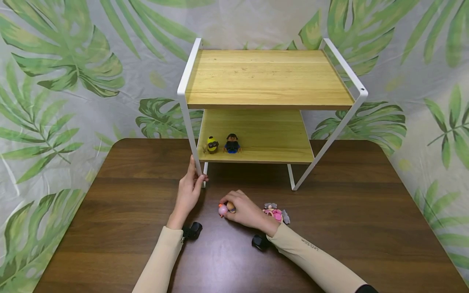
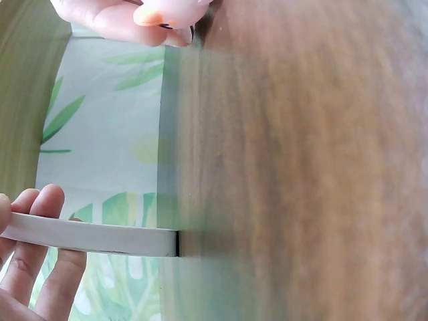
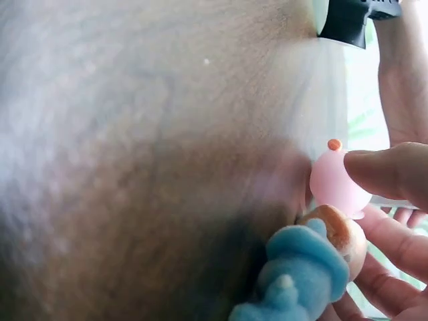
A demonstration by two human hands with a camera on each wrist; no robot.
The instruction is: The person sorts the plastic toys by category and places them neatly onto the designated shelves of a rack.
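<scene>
My left hand point(image 1: 188, 193) holds the white front left leg point(image 2: 114, 239) of a small two-tier shelf, thumb on one side and fingers on the other. Low over the table, my right hand point(image 1: 248, 211) pinches a round pink toy figure point(image 3: 332, 182) between thumb and fingers. An orange beak shows on this pink toy point(image 2: 175, 13) in the left wrist view. Right beside it, under the curved fingers, is a toy figure with a tan head and fuzzy blue body point(image 3: 304, 267); whether the fingers also hold it I cannot tell.
On the lower shelf board point(image 1: 271, 140) stand a yellow-topped figure point(image 1: 211, 145) and a dark-haired figure in blue point(image 1: 232, 144). A pink and grey toy point(image 1: 275, 213) lies behind my right wrist. The upper board point(image 1: 267, 77) overhangs the lower one.
</scene>
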